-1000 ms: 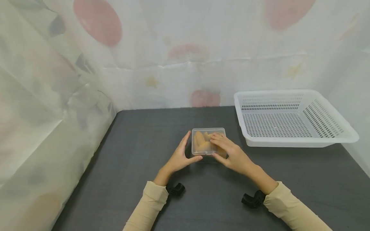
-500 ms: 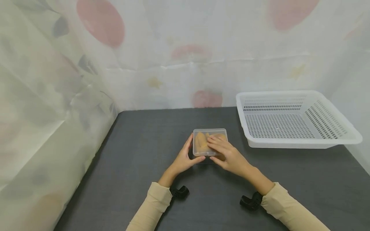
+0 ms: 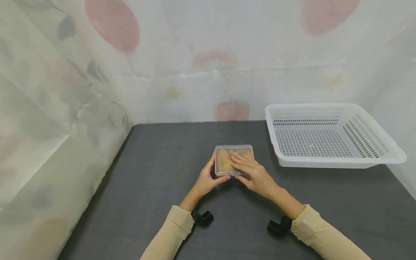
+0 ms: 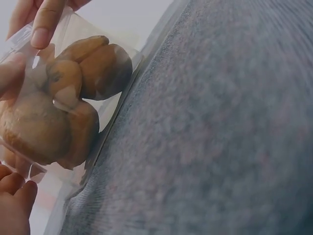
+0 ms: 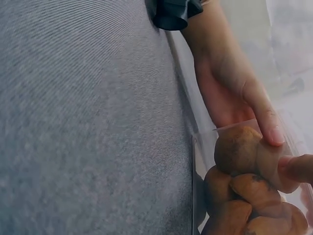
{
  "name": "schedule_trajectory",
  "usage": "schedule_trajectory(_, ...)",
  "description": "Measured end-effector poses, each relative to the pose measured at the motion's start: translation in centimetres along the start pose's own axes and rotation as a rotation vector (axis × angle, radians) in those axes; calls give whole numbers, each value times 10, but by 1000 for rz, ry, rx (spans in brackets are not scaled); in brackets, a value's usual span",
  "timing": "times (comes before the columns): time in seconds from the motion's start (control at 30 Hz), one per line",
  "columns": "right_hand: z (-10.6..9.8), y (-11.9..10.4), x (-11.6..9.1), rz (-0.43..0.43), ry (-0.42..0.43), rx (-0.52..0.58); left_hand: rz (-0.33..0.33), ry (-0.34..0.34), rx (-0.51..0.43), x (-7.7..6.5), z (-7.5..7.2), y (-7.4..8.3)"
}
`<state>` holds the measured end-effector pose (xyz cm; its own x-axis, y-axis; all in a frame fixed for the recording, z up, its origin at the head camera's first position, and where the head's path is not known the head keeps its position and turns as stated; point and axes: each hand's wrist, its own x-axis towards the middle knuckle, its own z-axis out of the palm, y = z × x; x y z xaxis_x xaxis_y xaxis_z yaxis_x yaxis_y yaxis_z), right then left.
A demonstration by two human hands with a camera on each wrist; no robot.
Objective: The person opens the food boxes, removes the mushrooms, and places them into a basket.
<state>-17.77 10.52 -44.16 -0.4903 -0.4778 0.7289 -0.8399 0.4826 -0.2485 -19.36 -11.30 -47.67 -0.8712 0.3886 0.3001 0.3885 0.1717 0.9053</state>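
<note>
A clear plastic lidded box (image 3: 234,146) stands on the dark table in front of me. Through its walls show several rounded tan-brown pieces (image 4: 36,127), whose kind I cannot tell. My left hand (image 3: 205,181) grips the box's left side, its thumb along the front edge and its fingers along the side. From the right, my right hand (image 3: 255,177) holds the box, fingers spread over the lid and thumb at the front. In the right wrist view the left thumb (image 5: 269,125) presses the front wall near the lid, close to the right thumb (image 5: 298,169).
A white perforated plastic basket (image 3: 325,161) stands at the back right of the dark grey table (image 3: 162,151). Patterned sheets (image 3: 182,39) hang behind and at the left. A black wrist mount (image 3: 202,218) sits on each arm.
Both hands have closed in a little on the box, the right hand sliding left over the lid. The left thumb now lies farther along the front edge.
</note>
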Motion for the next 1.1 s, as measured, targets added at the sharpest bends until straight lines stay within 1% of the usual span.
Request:
schedule_trajectory(0.17,-1,1,1,-47,8,-32,40,35,44,1,3,0)
schedule_trajectory(0.3,-1,3,1,-92,2,-54,52,49,66,1,4,3)
schedule_trajectory(0.4,-1,2,0,-126,-7,-59,54,49,97,-2,2,18)
schedule_trajectory(0.53,2,3,1,-170,5,-54,62,53,144,-6,0,36)
schedule_trajectory(0.6,3,3,0,-180,15,-56,73,55,155,-7,0,37)
schedule_trajectory(0.77,4,3,-1,-129,27,-65,107,46,175,-5,1,37)
schedule_trajectory(0.87,5,4,-1,-120,46,-70,121,40,179,-4,1,36)
schedule_trajectory(0.97,7,5,0,-151,50,-94,132,49,188,-4,0,37)
schedule_trajectory(1.1,8,8,0,-215,38,-155,140,64,212,-4,1,36)
